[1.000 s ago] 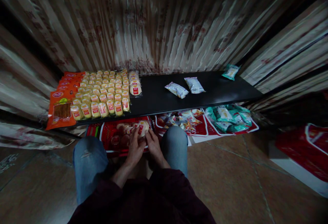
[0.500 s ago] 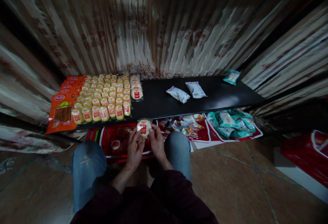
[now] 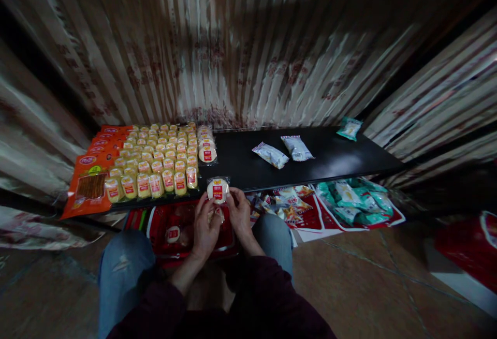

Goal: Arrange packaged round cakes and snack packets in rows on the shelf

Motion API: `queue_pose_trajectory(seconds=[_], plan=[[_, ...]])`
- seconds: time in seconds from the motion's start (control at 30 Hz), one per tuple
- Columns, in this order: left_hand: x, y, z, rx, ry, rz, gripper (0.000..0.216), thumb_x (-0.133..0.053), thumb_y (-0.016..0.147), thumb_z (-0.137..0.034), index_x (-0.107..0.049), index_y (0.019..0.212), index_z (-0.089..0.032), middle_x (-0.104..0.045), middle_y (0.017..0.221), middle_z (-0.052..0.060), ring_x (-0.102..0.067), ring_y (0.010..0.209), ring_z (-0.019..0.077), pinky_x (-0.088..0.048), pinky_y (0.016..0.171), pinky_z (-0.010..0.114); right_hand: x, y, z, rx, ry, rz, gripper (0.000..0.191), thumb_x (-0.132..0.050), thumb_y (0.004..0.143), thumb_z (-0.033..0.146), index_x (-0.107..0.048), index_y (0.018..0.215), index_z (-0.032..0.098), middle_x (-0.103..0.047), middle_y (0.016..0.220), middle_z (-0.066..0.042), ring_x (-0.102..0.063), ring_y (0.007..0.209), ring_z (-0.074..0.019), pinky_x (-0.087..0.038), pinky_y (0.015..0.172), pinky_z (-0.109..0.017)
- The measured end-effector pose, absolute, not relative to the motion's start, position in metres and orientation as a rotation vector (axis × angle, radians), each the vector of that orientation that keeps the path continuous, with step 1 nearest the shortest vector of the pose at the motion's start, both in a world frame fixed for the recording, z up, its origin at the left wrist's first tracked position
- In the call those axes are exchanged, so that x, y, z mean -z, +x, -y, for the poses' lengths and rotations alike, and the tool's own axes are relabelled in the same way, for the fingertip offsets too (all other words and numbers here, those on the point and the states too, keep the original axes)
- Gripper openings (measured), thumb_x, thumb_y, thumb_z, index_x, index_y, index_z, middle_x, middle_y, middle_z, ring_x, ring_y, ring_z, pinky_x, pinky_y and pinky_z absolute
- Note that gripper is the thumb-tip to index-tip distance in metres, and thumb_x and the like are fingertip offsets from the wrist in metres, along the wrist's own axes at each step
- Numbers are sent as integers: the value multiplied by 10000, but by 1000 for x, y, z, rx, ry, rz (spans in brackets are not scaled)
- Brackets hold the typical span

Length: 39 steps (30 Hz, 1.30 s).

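Observation:
A round white wrapped rice cracker (image 3: 217,192) with a red label is held upright just in front of the black shelf (image 3: 240,171). My left hand (image 3: 205,230) is closed at its lower left side, and another clear wrapper shows among those fingers. My right hand (image 3: 239,215) pinches the right edge of the cracker. On the shelf ahead, similar round crackers (image 3: 207,153) lie overlapping in a column. Beside them stand rows of small yellow wrapped cakes (image 3: 155,168). A red basket (image 3: 155,235) holding more round packets sits under my hands.
Orange snack bags (image 3: 87,181) overlap at the shelf's left end. Two white packets (image 3: 297,148) and a teal packet (image 3: 350,129) lie farther right. Below are baskets of brown-and-white packets (image 3: 289,202) and teal packets (image 3: 355,199). A curtain (image 3: 248,59) hangs behind.
The view has tilted slightly, so the shelf appears lower. My hands have brought the held cracker nearer to the shelf's front edge, and it now overlaps that edge in view.

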<state>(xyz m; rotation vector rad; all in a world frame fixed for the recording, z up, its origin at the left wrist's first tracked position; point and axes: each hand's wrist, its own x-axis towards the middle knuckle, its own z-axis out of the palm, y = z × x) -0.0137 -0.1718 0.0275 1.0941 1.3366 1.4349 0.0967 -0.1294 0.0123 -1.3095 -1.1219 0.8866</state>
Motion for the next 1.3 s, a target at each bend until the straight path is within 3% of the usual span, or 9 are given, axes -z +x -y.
queue_pose_trajectory(seconds=[0.37, 0.67, 1.3], plan=[[-31, -13, 143, -1426, 1047, -1353, 389, -601, 671, -26, -687, 983, -241, -414, 1439, 51, -393, 1322, 281, -314, 1122, 396, -8, 94, 101, -933, -1252, 1091, 220, -582, 799, 320, -584, 979, 194, -682, 1020, -68, -643, 940, -189, -496, 871, -339], [-35, -9, 124, -1385, 1243, -1408, 410, -614, 659, -44, -657, 1017, -238, -380, 1471, 33, -252, 1404, 271, -148, 1186, 416, 0, 95, 77, -888, -1274, 1142, 237, -575, 783, 296, -581, 996, 191, -678, 1018, -66, -638, 913, -186, -491, 861, -341], [2, 0, 78, -1284, 1792, -1692, 513, -467, 761, -63, -512, 1270, -101, -256, 1530, 142, -157, 1433, 296, -223, 1165, 481, -2, 86, 23, -726, -1393, 1264, 198, -513, 780, 246, -561, 964, 189, -677, 929, -56, -646, 847, -171, -508, 809, -308]])
